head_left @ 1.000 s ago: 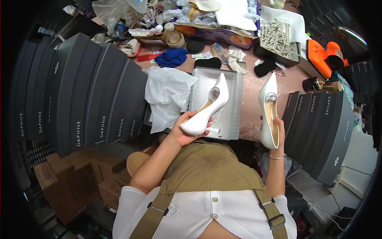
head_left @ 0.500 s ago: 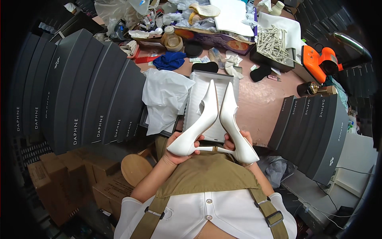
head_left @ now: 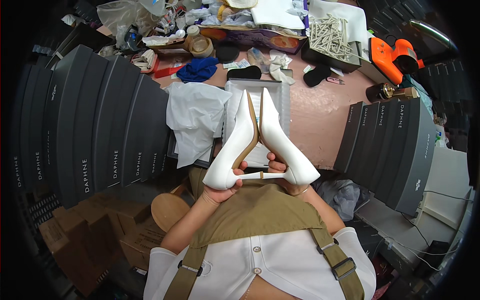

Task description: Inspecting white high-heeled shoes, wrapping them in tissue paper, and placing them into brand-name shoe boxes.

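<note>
**Keep Them Level and Press Lightly**

You have a white shoe in each hand, in the middle of the frame. Your left hand [head_left: 223,193] is wrapped around the heel end of the left shoe [head_left: 231,145], and your right hand [head_left: 293,188] is closed around the same end of the right shoe [head_left: 283,145]. Both toes point toward the top of the frame, the tan soles face each other, and the thin heels meet tip to tip, or very nearly. Whether the soles touch at their closest point, I can't tell.

This looks like a side-by-side check of the pair. To do it well, keep both shoes at one height and one tilt, so that any difference in shape comes from the shoes and not from your wrists. Let the heel tips only kiss; pushing on them could mark the ends. Grip with soft fingertips, nails off the white surface, since pale shoes will probably show every smudge.

Mind the olive apron [head_left: 260,205] just below, and the rim of the open box [head_left: 284,107] behind the shoes. The white paper [head_left: 195,120] lies left of that box, on the desk [head_left: 315,130] side.
</note>
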The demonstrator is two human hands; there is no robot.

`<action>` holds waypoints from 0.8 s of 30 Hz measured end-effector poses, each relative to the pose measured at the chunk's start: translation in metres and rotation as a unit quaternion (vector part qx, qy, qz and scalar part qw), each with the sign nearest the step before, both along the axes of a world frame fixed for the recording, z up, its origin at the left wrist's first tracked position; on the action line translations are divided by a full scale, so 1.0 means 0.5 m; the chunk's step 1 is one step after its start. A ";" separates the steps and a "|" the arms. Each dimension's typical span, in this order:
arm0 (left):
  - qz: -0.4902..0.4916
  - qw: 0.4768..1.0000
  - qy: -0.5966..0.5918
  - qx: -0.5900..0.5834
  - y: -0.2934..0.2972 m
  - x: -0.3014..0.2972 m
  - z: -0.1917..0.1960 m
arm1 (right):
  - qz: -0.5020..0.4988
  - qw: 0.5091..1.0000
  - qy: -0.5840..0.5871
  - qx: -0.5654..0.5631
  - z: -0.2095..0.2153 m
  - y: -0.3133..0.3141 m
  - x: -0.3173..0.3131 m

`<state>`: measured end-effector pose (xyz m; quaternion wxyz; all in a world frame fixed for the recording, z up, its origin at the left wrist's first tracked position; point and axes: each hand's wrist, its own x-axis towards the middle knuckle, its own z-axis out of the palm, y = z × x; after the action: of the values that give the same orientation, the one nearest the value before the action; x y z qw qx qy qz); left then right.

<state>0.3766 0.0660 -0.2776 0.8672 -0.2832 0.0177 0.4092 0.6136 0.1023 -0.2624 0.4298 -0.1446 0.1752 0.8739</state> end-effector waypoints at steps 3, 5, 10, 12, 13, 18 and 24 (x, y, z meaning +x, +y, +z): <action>0.003 0.999 -0.007 0.036 0.001 -0.002 -0.006 | 0.008 1.000 0.005 0.010 0.009 0.004 -0.003; 0.009 0.999 -0.016 0.048 0.003 -0.003 -0.009 | 0.015 1.000 0.010 0.020 0.009 0.008 0.000; 0.015 0.998 -0.032 0.050 -0.003 -0.004 -0.016 | 0.019 1.000 0.010 0.019 0.015 0.007 -0.002; 0.016 0.999 -0.034 0.029 -0.002 -0.002 -0.009 | 0.014 1.000 -0.006 0.015 0.022 0.008 -0.005; 0.017 0.999 -0.032 0.019 -0.003 -0.001 -0.008 | 0.012 1.000 -0.013 0.014 0.024 0.009 -0.006; 0.025 0.999 -0.014 0.033 -0.003 -0.001 -0.010 | 0.009 0.999 -0.003 0.032 0.011 0.004 -0.007; 0.030 0.986 -0.016 0.165 0.012 -0.011 -0.013 | 0.079 0.991 -0.077 0.082 0.021 0.014 0.008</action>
<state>0.3711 0.0719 -0.2843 0.8896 -0.1427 -0.0725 0.4279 0.6175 0.1094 -0.2516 0.3818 -0.1895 0.0576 0.9028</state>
